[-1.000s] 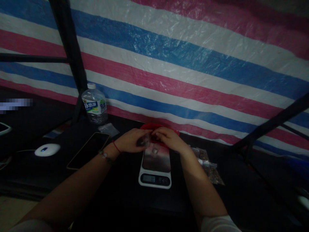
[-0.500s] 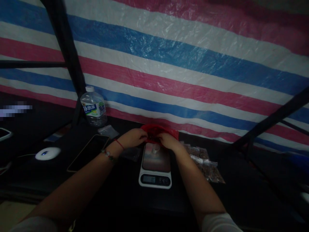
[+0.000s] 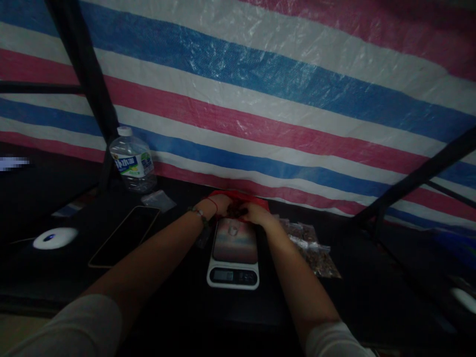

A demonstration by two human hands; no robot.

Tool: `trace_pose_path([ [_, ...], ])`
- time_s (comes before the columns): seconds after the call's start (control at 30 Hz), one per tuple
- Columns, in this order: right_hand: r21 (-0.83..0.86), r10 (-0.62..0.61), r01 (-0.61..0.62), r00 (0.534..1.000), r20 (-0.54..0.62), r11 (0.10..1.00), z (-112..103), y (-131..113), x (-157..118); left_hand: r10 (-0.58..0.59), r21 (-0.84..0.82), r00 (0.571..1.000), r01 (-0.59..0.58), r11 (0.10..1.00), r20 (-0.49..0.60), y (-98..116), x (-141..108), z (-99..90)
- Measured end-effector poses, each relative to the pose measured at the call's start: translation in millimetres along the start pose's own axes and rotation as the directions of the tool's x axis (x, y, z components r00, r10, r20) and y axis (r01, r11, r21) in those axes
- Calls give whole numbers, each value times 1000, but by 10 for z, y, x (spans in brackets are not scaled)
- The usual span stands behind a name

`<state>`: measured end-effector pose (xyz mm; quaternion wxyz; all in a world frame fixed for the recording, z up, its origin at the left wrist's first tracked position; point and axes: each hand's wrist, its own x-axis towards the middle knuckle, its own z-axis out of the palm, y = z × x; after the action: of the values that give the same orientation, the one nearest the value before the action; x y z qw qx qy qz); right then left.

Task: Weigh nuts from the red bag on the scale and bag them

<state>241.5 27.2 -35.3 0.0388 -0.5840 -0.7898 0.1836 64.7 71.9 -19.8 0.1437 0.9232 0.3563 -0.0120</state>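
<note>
scale (image 3: 235,248): before container (image 3: 235,194) | packets (image 3: 320,260): right of scale | phone (image 3: 124,238): left of scale | bottle (image 3: 134,166): behind phone

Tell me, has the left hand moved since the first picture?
Yes. Judged against the scale, the left hand has gone farther forward and to the right, and is now at the red container.
</note>
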Motion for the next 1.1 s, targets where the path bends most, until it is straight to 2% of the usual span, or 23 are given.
trace_pose_path([
  [0.1,119,-57,54,998,22,991,35,-20,56,18,-7,999,-18,1000,50,20,4,-10],
  [0.2,199,-80,84,996,-32,976,27,-26,62,22,-63,999,-19,998,44,-1,-1,-8],
  [0.37,192,-79,116,979,-188,975,-35,-6,2,118,-257,986,-145,956,-116,-107,-73,11],
  [0.43,192,-107,140,979,-173,971,-17,8,2,132,-257,976,-174,951,-173,-130,-134,4],
  [0.5,200,-145,168,981,-126,965,26,23,24,105,-222,975,-149,964,-198,-125,-214,-23],
  [0.57,215,-178,193,980,-87,957,72,32,59,84,-211,977,-125,969,-196,-90,-312,-71],
  [0.63,237,-210,224,974,-81,945,107,32,93,107,-253,978,-151,956,-177,-27,-419,-123],
  [0.77,300,-268,290,957,-113,909,135,-7,133,236,-343,964,-263,902,-118,141,-593,-150],
  [0.9,302,-316,326,945,-82,896,131,-65,142,336,-366,940,-333,869,-59,243,-642,-78],
  [1.0,186,-260,274,961,-98,943,114,-99,142,285,-334,944,-326,884,-166,214,-595,-76],
  [1.1,95,-250,260,963,-103,961,90,-131,140,159,-207,948,-220,953,-277,127,-477,-118],
])
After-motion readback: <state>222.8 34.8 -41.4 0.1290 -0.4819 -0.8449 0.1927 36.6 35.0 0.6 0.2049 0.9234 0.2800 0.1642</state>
